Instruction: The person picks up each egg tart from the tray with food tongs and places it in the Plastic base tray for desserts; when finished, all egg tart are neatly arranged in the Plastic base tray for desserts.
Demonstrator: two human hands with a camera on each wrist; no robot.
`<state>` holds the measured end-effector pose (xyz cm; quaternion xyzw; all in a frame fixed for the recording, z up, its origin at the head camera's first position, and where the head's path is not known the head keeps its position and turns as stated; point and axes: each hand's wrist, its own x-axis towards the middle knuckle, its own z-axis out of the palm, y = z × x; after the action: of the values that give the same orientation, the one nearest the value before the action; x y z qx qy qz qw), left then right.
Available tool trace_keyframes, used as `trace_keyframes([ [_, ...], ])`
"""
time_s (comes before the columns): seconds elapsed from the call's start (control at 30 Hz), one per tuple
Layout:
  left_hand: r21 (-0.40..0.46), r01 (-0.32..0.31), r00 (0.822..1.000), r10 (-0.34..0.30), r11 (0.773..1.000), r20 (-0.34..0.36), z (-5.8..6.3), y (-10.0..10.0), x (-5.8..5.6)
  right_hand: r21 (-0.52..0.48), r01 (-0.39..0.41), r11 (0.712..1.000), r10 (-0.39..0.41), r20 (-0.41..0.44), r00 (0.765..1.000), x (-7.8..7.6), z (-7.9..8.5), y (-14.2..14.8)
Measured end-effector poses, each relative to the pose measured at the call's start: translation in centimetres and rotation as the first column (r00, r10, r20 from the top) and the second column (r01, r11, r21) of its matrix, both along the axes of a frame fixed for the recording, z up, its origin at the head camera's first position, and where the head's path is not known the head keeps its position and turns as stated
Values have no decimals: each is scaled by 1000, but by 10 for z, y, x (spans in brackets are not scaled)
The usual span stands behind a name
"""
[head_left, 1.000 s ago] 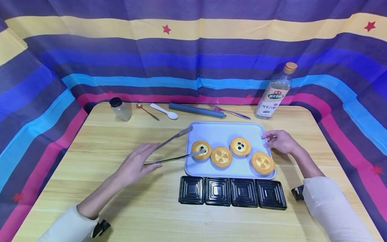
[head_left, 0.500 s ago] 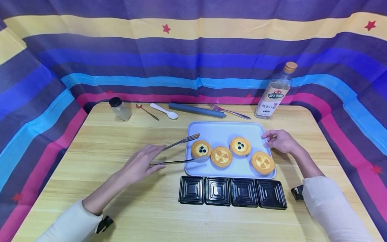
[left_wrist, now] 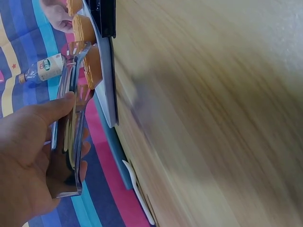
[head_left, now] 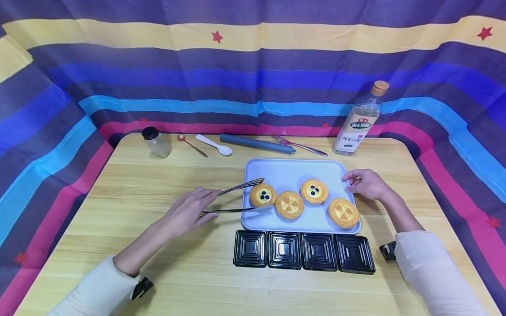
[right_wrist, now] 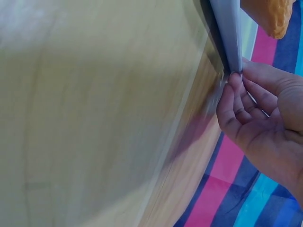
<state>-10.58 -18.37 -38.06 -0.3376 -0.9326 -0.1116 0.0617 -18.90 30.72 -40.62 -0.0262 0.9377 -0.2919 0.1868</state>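
Note:
My left hand [head_left: 189, 210] grips metal tongs [left_wrist: 66, 137], thumb on one arm and fingers on the other. The tongs' spread tips stand on either side of the leftmost egg tart [head_left: 262, 195], which has dark berries on top. That tart sits on a pale blue tray [head_left: 276, 169] with several others: a second berry tart [head_left: 314, 191] and two with triangular pieces, one in the middle [head_left: 290, 205] and one at the right [head_left: 344, 213]. My right hand [head_left: 367, 183] pinches the tray's right rim between thumb and fingers, as the right wrist view shows [right_wrist: 265, 101].
Several black square plastic trays [head_left: 284, 250] line the tray's near side. Along the back lie a dark-capped jar [head_left: 157, 142], a small metal spoon [head_left: 193, 146], a white spoon [head_left: 215, 145], a blue-grey rod [head_left: 257, 144] and a fork [head_left: 300, 145]. A vinegar bottle [head_left: 356, 123] stands back right.
My left hand and the tongs have moved right and slightly up, and the tips have narrowed from over the tart to either side of it. The right hand has stayed at the tray's rim.

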Motion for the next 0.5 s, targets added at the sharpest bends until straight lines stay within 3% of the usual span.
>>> trace_keyframes([
  [0.5,-23,14,999,-15,1000,-39,2,1,-2,1,16,1000,-16,11,1000,0,-1,-1],
])
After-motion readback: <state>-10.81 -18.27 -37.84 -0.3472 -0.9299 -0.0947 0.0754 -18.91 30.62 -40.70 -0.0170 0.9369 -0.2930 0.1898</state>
